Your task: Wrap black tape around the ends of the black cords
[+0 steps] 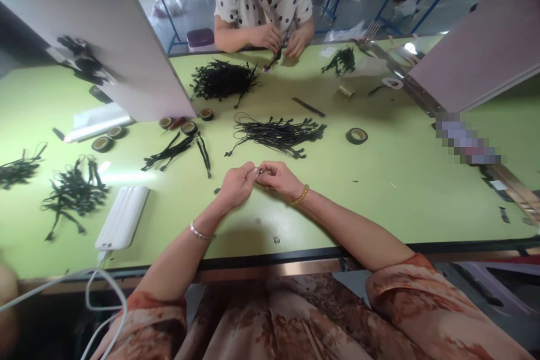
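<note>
My left hand (pixel 237 187) and my right hand (pixel 282 180) meet above the green table, both closed, thumbs and fingertips pinched together. A tiny dark piece (pixel 260 170) shows between the fingertips; its kind is too small to make out. Just beyond my hands lies a loose bundle of thin black cables (pixel 278 135) with small connectors at the ends. Left of them rests a smaller bunch of folded black cables (pixel 172 151). A small metal ring (pixel 277 240) lies near the table's front edge.
Rolls of black tape (pixel 356 135) lie about the green table (pixel 379 202). A white power bank (pixel 123 218) with a white cable is at left, near more black cable bunches (pixel 78 191). Across the table, a person's hands (pixel 270 39) work beside a cable heap (pixel 223 80). Panels stand at both sides.
</note>
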`<state>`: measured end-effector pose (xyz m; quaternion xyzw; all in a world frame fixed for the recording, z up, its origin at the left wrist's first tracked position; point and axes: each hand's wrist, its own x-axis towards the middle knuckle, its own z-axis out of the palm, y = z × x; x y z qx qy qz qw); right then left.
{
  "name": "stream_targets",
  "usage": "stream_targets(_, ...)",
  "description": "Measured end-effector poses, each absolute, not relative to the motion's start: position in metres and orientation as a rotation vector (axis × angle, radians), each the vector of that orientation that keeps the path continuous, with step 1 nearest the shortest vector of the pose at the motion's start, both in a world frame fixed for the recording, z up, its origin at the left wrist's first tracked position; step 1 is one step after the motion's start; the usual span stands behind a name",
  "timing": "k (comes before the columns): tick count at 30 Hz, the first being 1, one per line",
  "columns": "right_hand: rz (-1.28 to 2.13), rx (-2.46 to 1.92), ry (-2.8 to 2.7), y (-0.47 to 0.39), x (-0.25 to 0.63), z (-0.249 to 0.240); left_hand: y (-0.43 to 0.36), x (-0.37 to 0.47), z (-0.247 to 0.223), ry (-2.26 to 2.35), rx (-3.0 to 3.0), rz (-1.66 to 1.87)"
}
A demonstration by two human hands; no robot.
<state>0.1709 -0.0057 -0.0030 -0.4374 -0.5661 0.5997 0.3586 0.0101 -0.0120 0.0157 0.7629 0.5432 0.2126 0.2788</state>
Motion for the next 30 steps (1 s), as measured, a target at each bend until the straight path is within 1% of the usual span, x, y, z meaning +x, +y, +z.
stream_targets(7, 1.310, -1.165, -1.628, -0.001, 0.170, -0.013, -0.018, 0.017, 0.008, 1.611, 2.319, 0.452)
stream_targets(12, 1.162, -1.211, -1.697, -0.004, 0.168, -0.013, -0.017, 0.016, 0.007, 1.514, 2.295, 0.587)
stream_targets(18, 0.721, -1.482, -1.829, -0.005, 0.163, -0.014, -0.031, 0.021, 0.033, 1.127, 2.054, 0.885)
stream_targets(21, 0.513, -1.479, -2.036, -0.011, 0.155, -0.014, -0.027, 0.018, 0.037, 1.063, 1.772, 1.074)
stream_targets(24, 0.400, -1.420, -2.277, -0.018, 0.147, -0.014, -0.015, 0.009, 0.030, 1.060, 1.484, 1.087)
stream_targets(26, 0.367, -1.355, -2.372, -0.021, 0.145, -0.014, -0.007, 0.004, 0.025, 1.051, 1.402, 1.061)
stream_targets(28, 0.345, -1.251, -2.392, -0.021, 0.147, -0.014, -0.004, 0.001, 0.023, 1.047, 1.372, 1.059)
stream_targets(30, 0.347, -1.177, -2.280, -0.018, 0.153, -0.013, -0.003, 0.000, 0.023, 1.064, 1.349, 1.070)
